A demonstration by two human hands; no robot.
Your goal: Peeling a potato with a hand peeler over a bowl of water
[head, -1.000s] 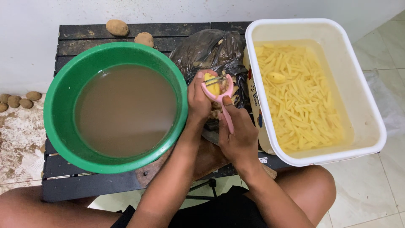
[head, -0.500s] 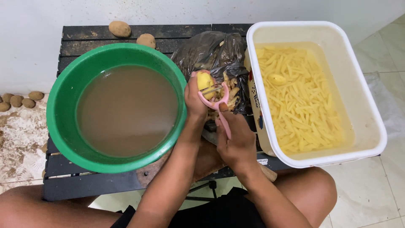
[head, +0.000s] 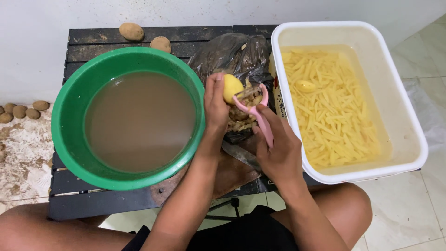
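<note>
My left hand (head: 215, 106) grips a small yellow peeled potato (head: 231, 87) above a black plastic bag (head: 232, 56) that holds peelings. My right hand (head: 278, 151) holds a pink peeler (head: 254, 108) just to the right of the potato, its blade end next to it with a strip of peel on it. Both hands hover over a dark slatted table (head: 93, 35).
A green basin (head: 65, 139) of muddy water stands on the left. A white tub (head: 404, 116) with cut potato sticks in water stands on the right. A knife (head: 241, 155) lies on a wooden board. Unpeeled potatoes (head: 131, 31) lie at the table's back and on the floor (head: 18, 111).
The peeler has come off the potato and shifted right. My right hand moved right and slightly down. The potato turned in my left hand and shows more bare yellow.
</note>
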